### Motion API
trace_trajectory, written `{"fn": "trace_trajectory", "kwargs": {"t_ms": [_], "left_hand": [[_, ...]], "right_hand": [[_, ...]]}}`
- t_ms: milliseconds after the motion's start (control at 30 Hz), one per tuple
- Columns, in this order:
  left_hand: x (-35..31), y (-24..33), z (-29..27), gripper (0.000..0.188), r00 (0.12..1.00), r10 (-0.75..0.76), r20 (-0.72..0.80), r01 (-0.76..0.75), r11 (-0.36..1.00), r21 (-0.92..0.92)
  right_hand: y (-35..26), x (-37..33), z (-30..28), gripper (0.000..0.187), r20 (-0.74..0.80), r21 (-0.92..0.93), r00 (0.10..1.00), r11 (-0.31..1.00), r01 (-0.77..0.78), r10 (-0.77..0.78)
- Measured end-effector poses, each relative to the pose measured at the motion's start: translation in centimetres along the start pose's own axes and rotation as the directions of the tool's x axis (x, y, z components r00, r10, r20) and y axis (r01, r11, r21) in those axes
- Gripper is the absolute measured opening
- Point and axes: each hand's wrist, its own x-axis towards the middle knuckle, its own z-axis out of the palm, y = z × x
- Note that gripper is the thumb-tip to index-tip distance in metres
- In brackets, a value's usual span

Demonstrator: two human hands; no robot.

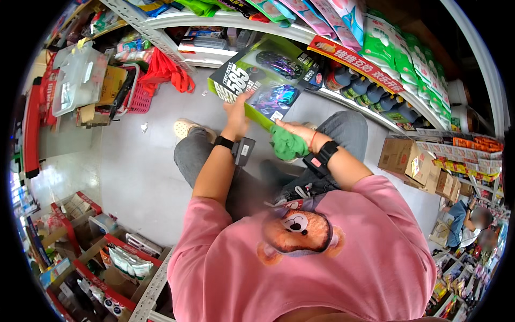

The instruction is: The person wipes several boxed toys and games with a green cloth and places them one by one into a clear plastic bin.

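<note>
A black and lime-green toy car box (257, 75) is held tilted in front of the shelf, with shiny purple-blue cars showing in its window. My left hand (236, 115) grips the box by its near left edge, thumb on the printed front. At the box's near right corner, my right hand (298, 130) is closed on a crumpled green cloth (288, 144). Its fingertips are at the box's edge; whether they also bear its weight I cannot tell. Each wrist wears a black strap with a small dark device.
Ahead is a shelf with dark bottles (365, 91) below and green-white bags (397, 53) above. A pink basket (140, 91), red bags (163, 72) and a clear plastic bin (80, 80) are at left. Cardboard boxes (410, 163) stand at right. Another person (462, 222) is far right.
</note>
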Motion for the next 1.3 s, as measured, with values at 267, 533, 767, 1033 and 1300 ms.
{"fn": "trace_trajectory", "kwargs": {"t_ms": [267, 533, 767, 1033, 1300], "left_hand": [[-9.2, 2.1, -4.1, 0.060, 0.970, 0.235, -0.066, -0.223, 0.962, 0.156], [-17.0, 1.6, -4.7, 0.061, 0.969, 0.249, -0.012, -0.245, 0.960, 0.132], [-16.5, 2.0, -3.8, 0.063, 0.953, 0.303, 0.009, -0.300, 0.939, 0.169], [-16.5, 2.0, -4.3, 0.056, 0.957, 0.289, 0.004, -0.289, 0.957, -0.010], [-16.1, 3.6, -6.9, 0.044, 0.954, 0.280, -0.103, -0.289, 0.953, -0.087]], "right_hand": [[-5.3, -7.0, 1.2, 0.036, -0.311, -0.140, 0.683, 0.743, 0.654, -0.660], [-4.0, 0.8, 0.4, 0.080, -0.065, -0.996, 0.353, 0.084, 0.038, -0.933], [-6.1, 0.1, 8.6, 0.053, 0.254, -0.907, 0.249, -0.141, 0.396, -0.934], [-2.9, -4.7, 10.2, 0.037, 0.637, -0.721, 0.502, -0.222, 0.656, -0.585], [-4.1, -4.7, -3.2, 0.033, 0.096, -0.991, 0.301, -0.064, 0.116, -0.949]]}}
